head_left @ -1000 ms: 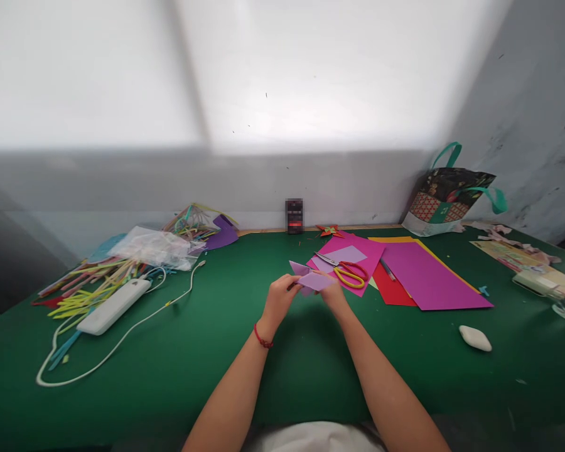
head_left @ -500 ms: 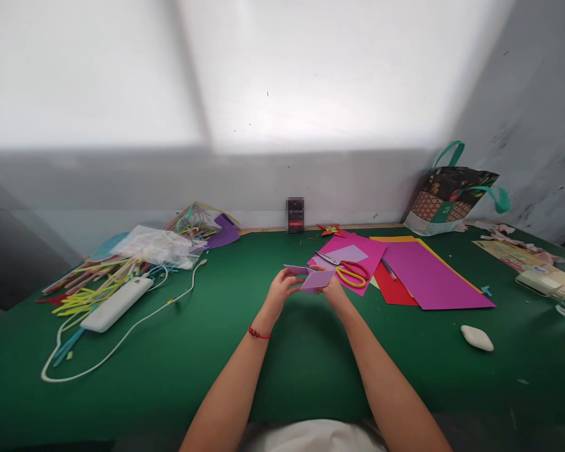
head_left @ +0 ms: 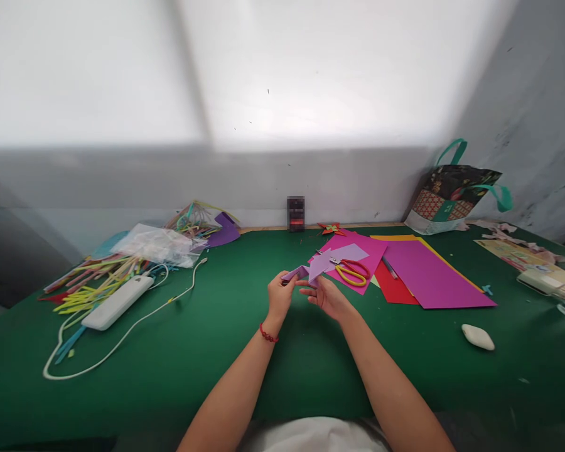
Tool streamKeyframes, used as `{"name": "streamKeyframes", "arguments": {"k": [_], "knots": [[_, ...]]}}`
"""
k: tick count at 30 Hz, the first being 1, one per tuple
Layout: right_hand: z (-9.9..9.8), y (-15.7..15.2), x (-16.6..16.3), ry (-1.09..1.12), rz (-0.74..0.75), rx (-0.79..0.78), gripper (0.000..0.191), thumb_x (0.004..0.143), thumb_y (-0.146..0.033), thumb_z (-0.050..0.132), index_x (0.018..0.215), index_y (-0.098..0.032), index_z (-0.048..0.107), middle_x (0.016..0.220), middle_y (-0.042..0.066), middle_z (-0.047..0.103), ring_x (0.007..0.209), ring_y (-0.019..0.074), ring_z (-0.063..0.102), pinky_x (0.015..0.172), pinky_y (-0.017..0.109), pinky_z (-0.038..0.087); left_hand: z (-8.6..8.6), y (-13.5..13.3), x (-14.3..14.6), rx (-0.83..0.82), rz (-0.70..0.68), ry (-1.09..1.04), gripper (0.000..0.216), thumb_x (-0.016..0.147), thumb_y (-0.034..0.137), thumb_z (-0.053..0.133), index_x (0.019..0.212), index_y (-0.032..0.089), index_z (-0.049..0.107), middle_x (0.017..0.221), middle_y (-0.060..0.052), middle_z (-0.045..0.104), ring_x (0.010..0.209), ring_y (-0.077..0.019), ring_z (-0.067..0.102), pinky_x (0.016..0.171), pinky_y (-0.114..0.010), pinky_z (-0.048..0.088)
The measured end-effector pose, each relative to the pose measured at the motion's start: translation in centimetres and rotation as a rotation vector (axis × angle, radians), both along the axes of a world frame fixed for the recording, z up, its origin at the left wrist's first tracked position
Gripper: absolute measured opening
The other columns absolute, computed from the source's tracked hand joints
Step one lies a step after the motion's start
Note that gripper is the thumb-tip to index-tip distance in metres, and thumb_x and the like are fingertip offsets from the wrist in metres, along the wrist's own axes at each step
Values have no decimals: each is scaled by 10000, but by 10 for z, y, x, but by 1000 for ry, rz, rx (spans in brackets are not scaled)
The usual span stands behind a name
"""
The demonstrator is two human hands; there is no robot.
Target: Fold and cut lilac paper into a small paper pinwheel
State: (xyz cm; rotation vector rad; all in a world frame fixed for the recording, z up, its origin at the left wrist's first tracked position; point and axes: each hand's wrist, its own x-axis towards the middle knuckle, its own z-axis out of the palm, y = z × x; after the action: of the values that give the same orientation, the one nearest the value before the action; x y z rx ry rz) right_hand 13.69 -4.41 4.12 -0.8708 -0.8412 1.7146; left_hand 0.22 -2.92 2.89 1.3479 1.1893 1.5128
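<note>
Both my hands hold a folded piece of lilac paper (head_left: 311, 270) just above the green table (head_left: 179, 358). My left hand (head_left: 280, 295), with a red cord at the wrist, pinches the paper's left end. My right hand (head_left: 327, 295) is palm up, its fingers under and against the paper's right part. Just beyond lie scissors with orange and yellow handles (head_left: 351, 271) on a pink sheet (head_left: 365, 248) with a lilac sheet (head_left: 351, 253) on top.
Magenta (head_left: 433, 276), red (head_left: 390, 285) and yellow sheets lie at right, with a white eraser-like lump (head_left: 476, 336) nearer. At left are colourful straws (head_left: 94, 282), a plastic bag (head_left: 153, 246), a white power bank (head_left: 115, 302) with cable. A patterned bag (head_left: 447, 194) and a small dark box (head_left: 295, 213) stand by the wall.
The lilac paper has been turned in my hands and now stands more upright. My right hand has rolled palm up; my left hand shifted slightly right.
</note>
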Motion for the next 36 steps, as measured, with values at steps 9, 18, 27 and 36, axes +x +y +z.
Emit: {"name": "streamKeyframes", "arguments": {"k": [9,18,27,36], "knots": [[-8,8,9,-286,-118,216,500,617,-237,667,1099,-180,547,614,-26,617,430,109,557,348,186,323,9,2,-3,-186,-248,6,281,650,257,639,897,131,686,722,-37,675,644,-140,590,591,-230,438],[-9,6,5,-230,-123,198,377,550,-323,748,863,-159,617,667,10,625,579,126,572,497,230,403,11,1,-6,-209,-161,-100,155,635,242,635,749,136,638,716,-34,669,678,-152,613,623,-242,467],[-9,7,6,-302,-81,133,388,578,-406,737,825,-184,537,604,5,607,533,140,567,488,259,402,13,0,-9,-196,-334,-100,310,665,348,654,885,130,665,885,-78,688,804,-187,621,734,-290,487],[-1,-1,12,-279,152,253,373,621,-300,745,933,-178,581,684,-24,521,568,94,429,487,243,322,14,8,-14,-188,-369,52,247,683,309,626,862,144,670,774,-44,672,651,-145,585,575,-233,437]]}}
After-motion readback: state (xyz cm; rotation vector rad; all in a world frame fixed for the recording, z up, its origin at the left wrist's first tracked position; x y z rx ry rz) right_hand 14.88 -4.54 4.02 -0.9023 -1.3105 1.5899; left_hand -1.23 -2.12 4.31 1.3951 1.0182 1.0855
